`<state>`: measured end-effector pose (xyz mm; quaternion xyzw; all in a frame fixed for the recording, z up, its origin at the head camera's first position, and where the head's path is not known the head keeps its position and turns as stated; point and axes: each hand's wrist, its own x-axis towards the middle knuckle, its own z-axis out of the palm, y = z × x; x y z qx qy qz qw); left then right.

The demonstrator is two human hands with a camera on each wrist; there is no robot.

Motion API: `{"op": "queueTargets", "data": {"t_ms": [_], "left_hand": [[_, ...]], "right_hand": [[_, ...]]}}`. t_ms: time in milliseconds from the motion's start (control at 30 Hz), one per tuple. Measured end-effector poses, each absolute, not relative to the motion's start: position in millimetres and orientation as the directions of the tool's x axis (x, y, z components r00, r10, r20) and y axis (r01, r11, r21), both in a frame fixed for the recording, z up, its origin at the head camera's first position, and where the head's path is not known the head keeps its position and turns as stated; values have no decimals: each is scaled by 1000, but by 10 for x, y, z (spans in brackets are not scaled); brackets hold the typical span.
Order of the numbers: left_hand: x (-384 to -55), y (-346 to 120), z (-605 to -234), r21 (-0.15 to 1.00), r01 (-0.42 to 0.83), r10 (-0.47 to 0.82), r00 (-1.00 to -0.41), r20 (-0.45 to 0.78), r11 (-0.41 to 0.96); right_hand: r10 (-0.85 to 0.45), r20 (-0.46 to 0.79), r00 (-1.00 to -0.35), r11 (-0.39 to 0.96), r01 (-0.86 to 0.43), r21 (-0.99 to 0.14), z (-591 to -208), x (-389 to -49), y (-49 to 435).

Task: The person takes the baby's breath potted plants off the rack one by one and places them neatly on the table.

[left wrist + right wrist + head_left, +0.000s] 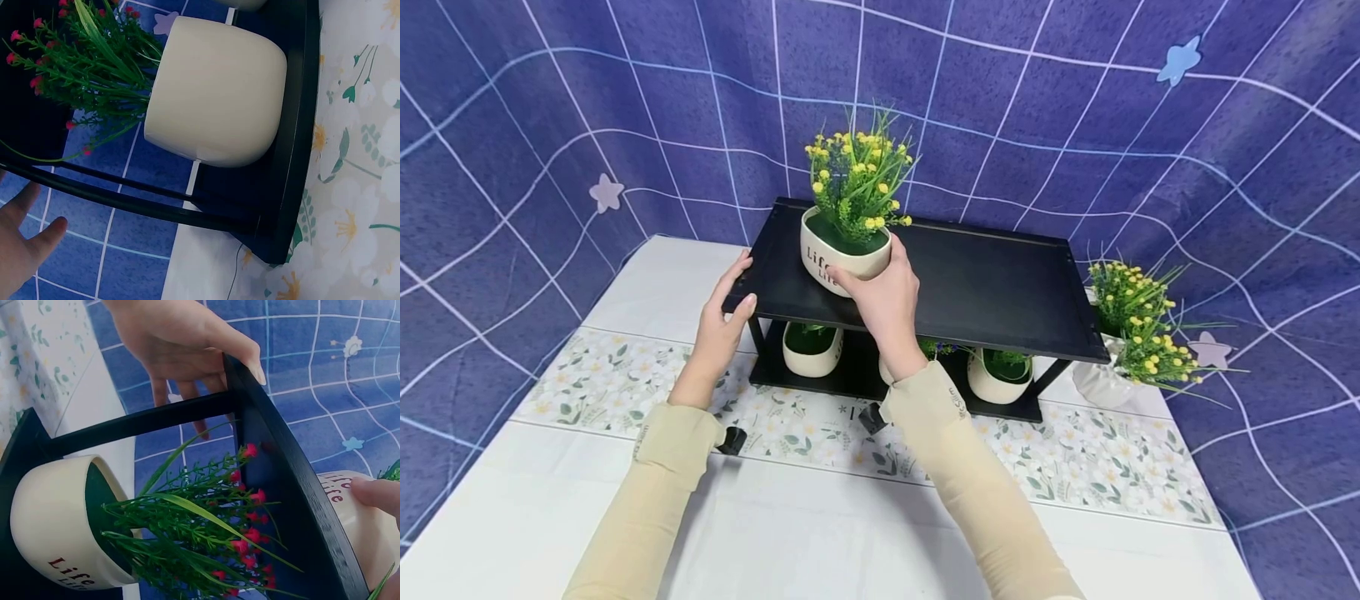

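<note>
My right hand grips a cream pot lettered "Life", with grass and small yellow flowers, from the front and right. The pot is at the left part of the top board of a black two-tier shelf; whether its base rests on the board cannot be told. Against the left end of that board rests my left hand, fingers fairly straight, thumb near the front corner. On the lower tier below stands a cream pot with red flowers, also in the left wrist view.
Further pots stand on the lower tier, including a right-hand pot; my right forearm partly hides the middle one. Beyond the shelf's right end is a white pot with yellow flowers. A floral strip crosses the white table; a blue gridded curtain hangs behind.
</note>
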<state>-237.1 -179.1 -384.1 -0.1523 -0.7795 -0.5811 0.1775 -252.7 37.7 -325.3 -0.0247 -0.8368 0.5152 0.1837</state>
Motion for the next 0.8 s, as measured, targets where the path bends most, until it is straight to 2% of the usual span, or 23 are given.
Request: {"op": "queueTargets", "data": {"t_ms": [533, 800], "left_hand": [[-2386, -1787, -3862, 858, 437, 35, -895, 444, 269], [-2382, -1781, -3851, 855, 437, 33, -894, 446, 278]], "right_hand": [[224, 369, -902, 457, -238, -857, -3279, -2391, 659], [215, 373, -903, 398, -268, -877, -3292, -2326, 827]]}}
